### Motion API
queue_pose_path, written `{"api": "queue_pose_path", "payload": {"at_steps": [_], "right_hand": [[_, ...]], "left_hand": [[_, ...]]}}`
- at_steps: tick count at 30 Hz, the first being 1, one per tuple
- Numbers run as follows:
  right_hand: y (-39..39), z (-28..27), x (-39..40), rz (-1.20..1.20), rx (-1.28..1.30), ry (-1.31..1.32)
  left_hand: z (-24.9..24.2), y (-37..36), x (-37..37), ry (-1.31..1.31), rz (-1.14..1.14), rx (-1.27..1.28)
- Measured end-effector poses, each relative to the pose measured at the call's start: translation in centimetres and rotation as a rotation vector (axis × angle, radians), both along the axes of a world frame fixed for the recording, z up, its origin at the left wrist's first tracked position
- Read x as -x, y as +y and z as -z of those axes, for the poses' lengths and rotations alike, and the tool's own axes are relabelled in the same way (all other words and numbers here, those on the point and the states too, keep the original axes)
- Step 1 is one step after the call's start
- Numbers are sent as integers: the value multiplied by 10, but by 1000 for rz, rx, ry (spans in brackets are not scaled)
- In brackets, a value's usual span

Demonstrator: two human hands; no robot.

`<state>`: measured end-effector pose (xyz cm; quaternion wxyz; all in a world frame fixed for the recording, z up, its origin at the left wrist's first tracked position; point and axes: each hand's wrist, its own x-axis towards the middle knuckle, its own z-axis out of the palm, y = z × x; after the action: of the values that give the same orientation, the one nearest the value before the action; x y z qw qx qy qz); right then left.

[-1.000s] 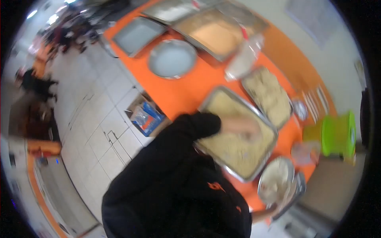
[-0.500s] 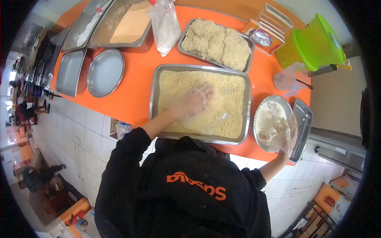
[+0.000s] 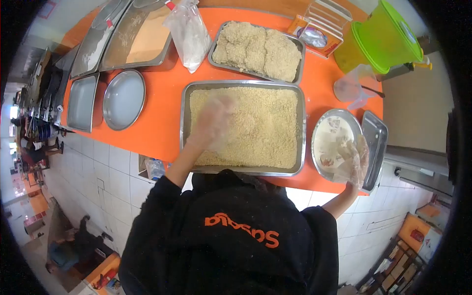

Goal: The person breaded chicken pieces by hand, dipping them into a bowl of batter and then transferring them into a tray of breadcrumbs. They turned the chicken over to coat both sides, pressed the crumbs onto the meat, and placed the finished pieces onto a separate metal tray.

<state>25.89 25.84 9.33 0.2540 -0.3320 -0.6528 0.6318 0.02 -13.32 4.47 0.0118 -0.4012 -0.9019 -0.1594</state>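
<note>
The rectangular metal tray point(image 3: 301, 130) rests flat on the orange tabletop point(image 3: 164, 113), long sides running across the view, near rim close to the tabletop's front edge. Its walls are raised and its rim is bright. Pale yellow crumbs point(image 3: 265, 123), loose and granular, cover the tray floor; their surface is uneven. The round metal bowl point(image 3: 314, 142) stands upright to the right of the tray, apart from it. It contains off-white liquid point(image 3: 328, 140) with a reddish patch near the front.

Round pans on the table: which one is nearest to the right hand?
The pan with white liquid: the right hand is at its rim; the round grey pan is far left.
</note>
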Motion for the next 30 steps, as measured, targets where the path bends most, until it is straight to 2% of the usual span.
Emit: {"api": "queue_pose_path", "payload": {"at_steps": [2, 5, 7, 9, 10, 12, 14, 17, 20, 23, 26, 27, 28, 29, 30], "right_hand": [[-9, -11, 4, 45, 10, -63], [-3, -7, 1, 60, -20, -105], [-6, -10, 3, 66, -24, -97], [-8, -16, 5, 71, -4, -75], [-8, -16, 4, 74, 7, -72], [-6, -15, 3, 77, 28, -61], [-2, -11, 1, 57, -9, -36], [-1, -8, -1, 51, -19, -62], [3, -1, -5, 28, -32, -45], [4, -2, 1, 5, -46, 10], [2, -1, -2, 5, -24, -12], [2, -2, -3, 8, -18, -20], [3, -5, -6, -2, -36, -38], [5, -7, -6, -12, -59, -36], [4, -4, -2, -2, -79, -22]], "left_hand": [[-18, -15, 7, -60, -196, 27], [55, -29, -12, 158, -382, 81], [54, -23, -18, -247, -286, -386], [47, -21, -22, -573, -258, -597], [13, -17, -21, -690, -281, -575], [-33, -11, -18, -734, -303, -491], [-53, -6, -12, -588, -297, -368], [-51, 16, 0, 56, 102, -306], [27, 47, -20, 114, 203, 360], [18, 50, -18, 97, 209, 169], [-35, 64, -19, 77, 182, 6], [-3, 59, -23, -52, 216, -10], [54, 52, -26, -175, 242, -31], [82, 50, -20, -278, 268, -55], [71, 55, -7, -130, 264, 56]]}}
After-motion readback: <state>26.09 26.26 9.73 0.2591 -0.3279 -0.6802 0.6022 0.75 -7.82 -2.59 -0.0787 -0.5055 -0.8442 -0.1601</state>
